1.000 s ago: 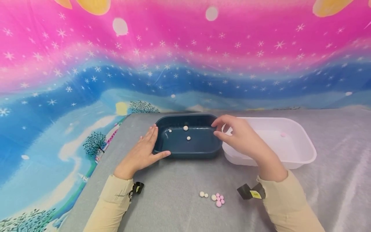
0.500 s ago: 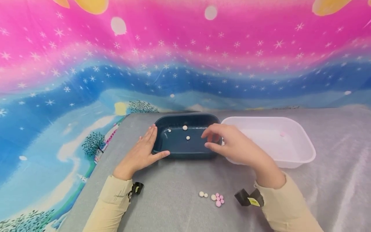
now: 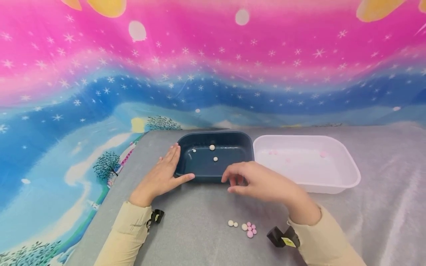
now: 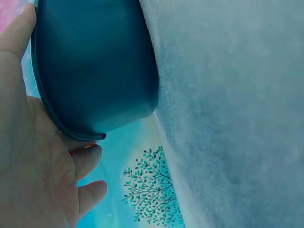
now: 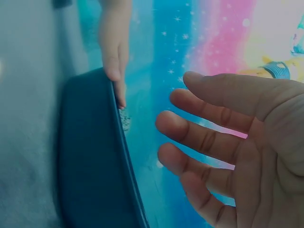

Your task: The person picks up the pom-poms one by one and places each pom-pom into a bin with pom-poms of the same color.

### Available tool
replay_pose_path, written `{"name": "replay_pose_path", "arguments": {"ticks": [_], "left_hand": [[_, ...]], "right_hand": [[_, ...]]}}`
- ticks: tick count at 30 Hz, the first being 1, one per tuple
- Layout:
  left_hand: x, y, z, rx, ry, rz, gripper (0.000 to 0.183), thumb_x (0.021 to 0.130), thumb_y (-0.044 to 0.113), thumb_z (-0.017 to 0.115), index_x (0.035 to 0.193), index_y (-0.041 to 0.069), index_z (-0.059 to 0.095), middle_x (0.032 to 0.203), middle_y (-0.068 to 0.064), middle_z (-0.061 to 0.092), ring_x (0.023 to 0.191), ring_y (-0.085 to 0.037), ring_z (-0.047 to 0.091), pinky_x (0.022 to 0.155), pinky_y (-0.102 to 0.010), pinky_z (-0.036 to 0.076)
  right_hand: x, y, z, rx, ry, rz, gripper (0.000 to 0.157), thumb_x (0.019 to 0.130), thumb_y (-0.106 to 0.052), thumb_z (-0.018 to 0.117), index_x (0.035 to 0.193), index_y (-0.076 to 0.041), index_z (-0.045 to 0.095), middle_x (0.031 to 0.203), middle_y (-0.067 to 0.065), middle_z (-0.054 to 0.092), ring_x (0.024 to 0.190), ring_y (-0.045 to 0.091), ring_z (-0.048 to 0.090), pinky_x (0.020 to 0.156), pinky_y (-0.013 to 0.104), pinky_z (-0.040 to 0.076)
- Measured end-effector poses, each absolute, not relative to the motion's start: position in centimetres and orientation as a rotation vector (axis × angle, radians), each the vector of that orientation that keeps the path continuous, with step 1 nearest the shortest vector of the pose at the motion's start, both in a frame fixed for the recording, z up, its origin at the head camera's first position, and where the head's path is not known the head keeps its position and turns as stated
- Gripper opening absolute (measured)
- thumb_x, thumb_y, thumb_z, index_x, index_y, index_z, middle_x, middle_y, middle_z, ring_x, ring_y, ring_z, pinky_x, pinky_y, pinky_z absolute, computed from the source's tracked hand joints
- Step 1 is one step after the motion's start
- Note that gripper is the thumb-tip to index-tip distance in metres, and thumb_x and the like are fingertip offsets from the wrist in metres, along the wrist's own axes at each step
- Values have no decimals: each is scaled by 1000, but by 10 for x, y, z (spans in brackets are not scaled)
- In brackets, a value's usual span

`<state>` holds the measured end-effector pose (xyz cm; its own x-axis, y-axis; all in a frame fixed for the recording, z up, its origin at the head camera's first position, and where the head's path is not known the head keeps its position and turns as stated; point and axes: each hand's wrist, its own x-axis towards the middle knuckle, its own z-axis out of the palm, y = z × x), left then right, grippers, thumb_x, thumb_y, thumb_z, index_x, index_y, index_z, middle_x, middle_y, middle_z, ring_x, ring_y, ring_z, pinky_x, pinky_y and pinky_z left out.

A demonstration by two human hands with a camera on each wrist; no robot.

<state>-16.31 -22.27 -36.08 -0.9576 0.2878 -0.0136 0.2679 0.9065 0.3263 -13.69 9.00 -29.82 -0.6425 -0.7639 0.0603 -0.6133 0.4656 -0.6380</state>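
My left hand rests against the left end of a dark blue plastic basin, thumb at its front rim and straight fingers along the side. Three small white balls lie inside this basin. Over the basin's front right rim hovers my right hand, its fingers loosely bent; the right wrist view shows nothing in them. On the cloth in front lie two cream balls, with another cream ball beside a cluster of several pink balls.
A white basin stands to the right, close beside the dark one, with a few pink balls in it. Grey cloth covers the table. Behind hangs a pink and blue snowflake backdrop.
My right hand has come from the gap between the basins, left and toward me, to the dark basin's front rim. Pink balls it had covered now show. My left hand stays put.
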Motion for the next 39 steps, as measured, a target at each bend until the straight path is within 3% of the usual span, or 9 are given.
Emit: {"name": "replay_pose_path", "arguments": {"ticks": [9,18,26,39], "left_hand": [[-163,-222,-361,425,3006,501,112,87,77,50,160,6,3,168,-11,-1,156,-27,2,123,-59,13],[-163,-223,-361,441,3009,496,112,86,78,48,159,6,2,168,-11,-1,156,-27,2,123,-58,14],[-164,-223,-361,438,3006,495,113,86,79,48,160,7,1,168,-7,-4,156,-26,1,123,-58,13],[-164,-223,-362,448,3024,488,113,86,78,49,160,6,3,168,-10,-1,156,-27,3,123,-59,14]], "right_hand": [[-130,80,-307,-1262,2344,-795,13,93,-16,69,106,-17,67,77,-13,58,71,1,55,69,19,48],[-132,74,-318,-1275,2175,-734,15,90,-12,71,105,-11,68,78,-11,61,69,-1,55,69,17,48],[-134,68,-334,-1249,2093,-701,17,84,-5,74,99,-11,68,72,-10,60,68,-4,52,70,15,46],[-133,60,-348,-1168,2122,-596,16,79,1,75,83,-14,69,62,-11,51,57,-4,46,60,14,40]]}}
